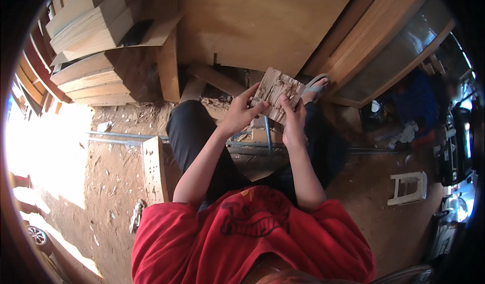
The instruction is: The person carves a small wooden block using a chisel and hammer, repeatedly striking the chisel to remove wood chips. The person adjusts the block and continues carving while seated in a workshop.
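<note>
Gripping a rough, pitted wood piece (pixel 275 92) by opposite sides: left hand (pixel 241 113) had the left edge, right hand (pixel 294 122) the right, both thumbs on the face. Piece was held above the gap between the knees. Flip-flop (pixel 317 84) sat near its right corner. Plywood panel (pixel 252 24) beyond, stacked timber (pixel 88 34) left, pale frame (pixel 421 187) on dirt floor (pixel 364 203) right.

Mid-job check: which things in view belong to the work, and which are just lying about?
In the work:
carved wooden piece, held by left fingers and right fingers

Apparently just lying about:
pale frame, on the ground at right
pale plank, at left
stacked wooden parts, upper left
</note>
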Tool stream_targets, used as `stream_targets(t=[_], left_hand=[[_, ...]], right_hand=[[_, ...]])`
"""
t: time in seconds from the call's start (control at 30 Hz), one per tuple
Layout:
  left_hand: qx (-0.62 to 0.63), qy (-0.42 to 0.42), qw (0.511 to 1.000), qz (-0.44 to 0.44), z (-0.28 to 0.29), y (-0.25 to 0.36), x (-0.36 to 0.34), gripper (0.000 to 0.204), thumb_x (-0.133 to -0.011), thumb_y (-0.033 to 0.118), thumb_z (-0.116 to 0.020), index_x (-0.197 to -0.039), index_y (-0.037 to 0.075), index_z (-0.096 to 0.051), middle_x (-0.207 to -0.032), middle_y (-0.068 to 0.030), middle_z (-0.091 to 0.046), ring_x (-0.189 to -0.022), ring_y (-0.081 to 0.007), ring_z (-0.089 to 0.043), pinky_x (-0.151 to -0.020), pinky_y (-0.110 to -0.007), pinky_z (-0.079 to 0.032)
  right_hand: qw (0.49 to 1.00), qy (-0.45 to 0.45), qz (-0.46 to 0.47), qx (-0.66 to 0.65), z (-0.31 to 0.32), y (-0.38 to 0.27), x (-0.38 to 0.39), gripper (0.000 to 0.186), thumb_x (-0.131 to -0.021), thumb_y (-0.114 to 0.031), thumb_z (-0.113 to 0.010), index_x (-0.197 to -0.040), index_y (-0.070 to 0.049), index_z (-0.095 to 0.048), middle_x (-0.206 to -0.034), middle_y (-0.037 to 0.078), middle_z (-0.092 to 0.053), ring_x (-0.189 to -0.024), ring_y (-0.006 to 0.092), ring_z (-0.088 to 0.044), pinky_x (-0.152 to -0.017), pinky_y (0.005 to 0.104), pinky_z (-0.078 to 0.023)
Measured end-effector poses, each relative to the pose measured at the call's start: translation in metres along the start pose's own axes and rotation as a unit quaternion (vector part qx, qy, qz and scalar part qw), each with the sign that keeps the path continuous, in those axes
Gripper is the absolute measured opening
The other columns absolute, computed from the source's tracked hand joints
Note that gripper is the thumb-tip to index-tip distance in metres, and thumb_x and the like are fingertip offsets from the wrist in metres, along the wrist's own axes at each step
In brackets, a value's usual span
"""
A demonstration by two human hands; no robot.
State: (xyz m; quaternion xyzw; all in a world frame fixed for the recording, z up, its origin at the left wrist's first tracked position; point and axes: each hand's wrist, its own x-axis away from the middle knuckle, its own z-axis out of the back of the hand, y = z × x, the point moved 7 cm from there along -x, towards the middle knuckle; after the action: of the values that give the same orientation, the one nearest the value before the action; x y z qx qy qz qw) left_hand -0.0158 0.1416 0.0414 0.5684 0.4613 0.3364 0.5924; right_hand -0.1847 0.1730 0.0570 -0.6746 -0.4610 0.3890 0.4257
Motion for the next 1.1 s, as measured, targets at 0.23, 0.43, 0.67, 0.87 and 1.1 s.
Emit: stream_targets(t=[0.23, 0.43, 0.67, 0.87, 1.1], left_hand=[[0.073, 0.048, 0.995, -0.044, 0.015, 0.019, 0.018, 0.071, -0.097, 0.012, -0.077, -0.158, -0.005, -0.044, -0.131, -0.0080, -0.063, -0.119, -0.0142, -0.063, -0.100, -0.030, -0.055], [0.003, 0.034, 0.999, -0.031, 0.030, 0.027, 0.024, 0.071, -0.094, 0.014, -0.080, -0.155, -0.005, -0.049, -0.142, -0.0149, -0.064, -0.123, -0.0178, -0.064, -0.106, -0.033, -0.050], [-0.073, 0.022, 0.994, -0.073, 0.031, 0.041, 0.020, 0.071, -0.093, 0.026, -0.083, -0.152, -0.001, -0.055, -0.115, -0.0113, -0.068, -0.111, -0.0164, -0.065, -0.098, -0.032, -0.051], [0.022, 0.047, 0.998, -0.039, 0.048, 0.049, 0.013, 0.057, -0.105, 0.031, -0.070, -0.151, 0.001, -0.055, -0.130, -0.0119, -0.069, -0.115, -0.0143, -0.064, -0.099, -0.030, -0.052], [0.047, 0.082, 0.995, -0.045, 0.090, 0.066, -0.019, 0.053, -0.106, 0.035, -0.068, -0.143, -0.002, -0.062, -0.121, -0.0125, -0.073, -0.111, -0.0139, -0.065, -0.097, -0.029, -0.052]], right_hand=[[0.997, -0.079, -0.024, -0.012, -0.011, 0.007, 0.013, 0.065, -0.102, -0.025, -0.072, -0.154, -0.001, -0.041, -0.148, 0.013, -0.053, -0.136, 0.0221, -0.052, -0.116, 0.0374, -0.040], [0.980, -0.040, 0.104, 0.164, -0.002, -0.040, 0.020, 0.072, -0.101, -0.022, -0.073, -0.161, -0.005, -0.037, -0.148, 0.015, -0.052, -0.134, 0.0237, -0.054, -0.113, 0.0392, -0.044], [0.748, -0.167, 0.305, 0.565, -0.038, -0.103, 0.020, 0.039, -0.099, -0.017, -0.072, -0.138, -0.018, -0.071, -0.144, 0.014, -0.054, -0.132, 0.0345, -0.054, -0.110, 0.0442, -0.046], [0.744, -0.266, 0.251, 0.559, -0.064, -0.109, -0.006, 0.032, -0.098, -0.021, -0.072, -0.129, -0.013, -0.073, -0.141, 0.013, -0.056, -0.124, 0.0340, -0.060, -0.105, 0.0450, -0.050], [0.765, -0.273, 0.264, 0.520, -0.101, -0.098, -0.039, 0.026, -0.096, -0.016, -0.076, -0.120, -0.006, -0.075, -0.132, 0.011, -0.062, -0.121, 0.0305, -0.064, -0.102, 0.0411, -0.051]])
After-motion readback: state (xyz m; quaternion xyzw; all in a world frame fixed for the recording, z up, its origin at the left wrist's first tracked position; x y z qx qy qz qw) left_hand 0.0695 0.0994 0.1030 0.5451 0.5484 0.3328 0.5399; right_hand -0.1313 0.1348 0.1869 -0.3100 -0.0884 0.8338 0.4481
